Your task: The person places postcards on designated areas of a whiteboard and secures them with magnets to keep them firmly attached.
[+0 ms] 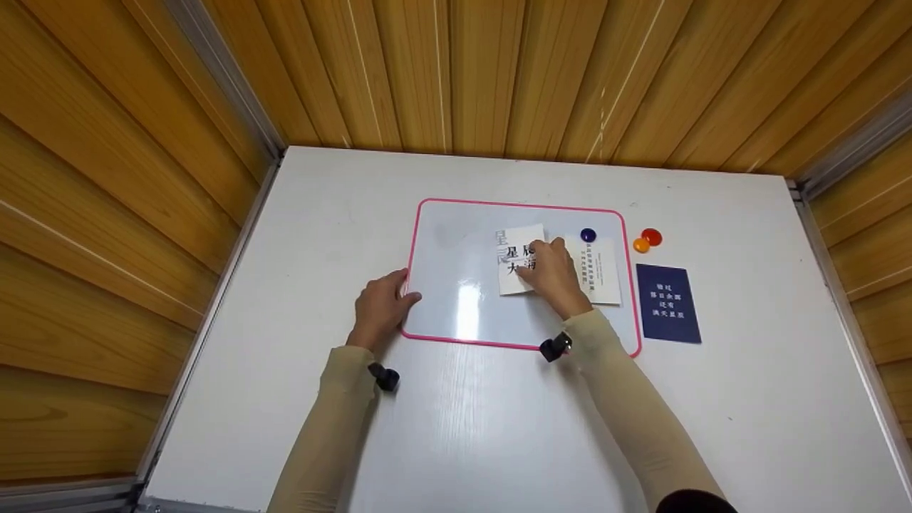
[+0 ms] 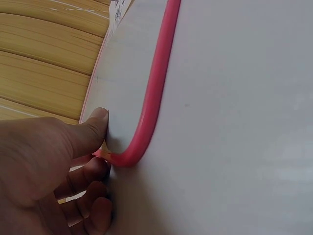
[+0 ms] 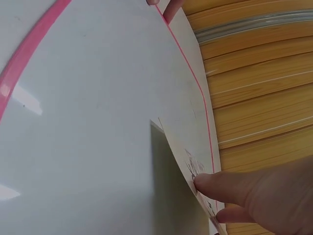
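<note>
From the head view, the left hand grips the near-left corner of a pink-rimmed whiteboard lying flat on the white tabletop, while the right hand presses relaxed fingers on a white card with large black characters in the board's middle; the card looks thin, light and likely to slide on the glossy surface. The left wrist view shows the thumb on top of the board and the fingers curled under its rim. The right wrist view alone shows the card's edge lifted off the board under the fingertip, suggesting that free edge is where to take hold.
</note>
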Tool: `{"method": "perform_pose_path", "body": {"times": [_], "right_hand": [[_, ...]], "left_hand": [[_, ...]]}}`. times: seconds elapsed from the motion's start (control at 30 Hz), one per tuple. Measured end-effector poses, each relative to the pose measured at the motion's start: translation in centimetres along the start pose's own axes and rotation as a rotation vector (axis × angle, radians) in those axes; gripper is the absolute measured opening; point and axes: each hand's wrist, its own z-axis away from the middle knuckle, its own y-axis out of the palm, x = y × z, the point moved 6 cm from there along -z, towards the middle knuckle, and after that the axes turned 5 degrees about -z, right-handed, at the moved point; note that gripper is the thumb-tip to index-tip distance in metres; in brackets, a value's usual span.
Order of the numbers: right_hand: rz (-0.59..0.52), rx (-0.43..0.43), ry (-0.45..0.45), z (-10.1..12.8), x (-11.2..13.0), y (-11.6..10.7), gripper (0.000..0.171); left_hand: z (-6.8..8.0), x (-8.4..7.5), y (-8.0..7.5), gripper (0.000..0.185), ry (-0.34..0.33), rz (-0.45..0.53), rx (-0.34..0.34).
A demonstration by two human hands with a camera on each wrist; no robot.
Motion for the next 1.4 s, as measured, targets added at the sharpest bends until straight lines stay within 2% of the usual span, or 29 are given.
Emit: {"method": "perform_pose_path", "body": {"times": [0.33,0.6,0.93,1.2,1.4], "right_hand": [[0.035,-0.016,0.005,0.1,0.0,0.7,0.053],[0.045,0.006,0.005,0.2,-0.1,0.9,0.052],[0.066,0.028,0.018,0.4,0.1,1.2,0.049],[0.101,0.02,0.058,0.7,0.1,1.3,0.049],[0.136,-0.006,0.053,0.8,0.1,1.4,0.045]], "left_hand": [[0.1,-0.1,0.1,0.057,-0.004,0.003,0.001],[0.3,-0.2,0.0,0.055,0.0,0.036,-0.012],[0.2,-0.1,-0.1,0.056,0.011,0.015,-0.014],[0.2,0.0,0.0,0.054,0.015,0.016,-0.018],[0.1,0.0,0.0,0.057,0.01,0.013,-0.009]]}}
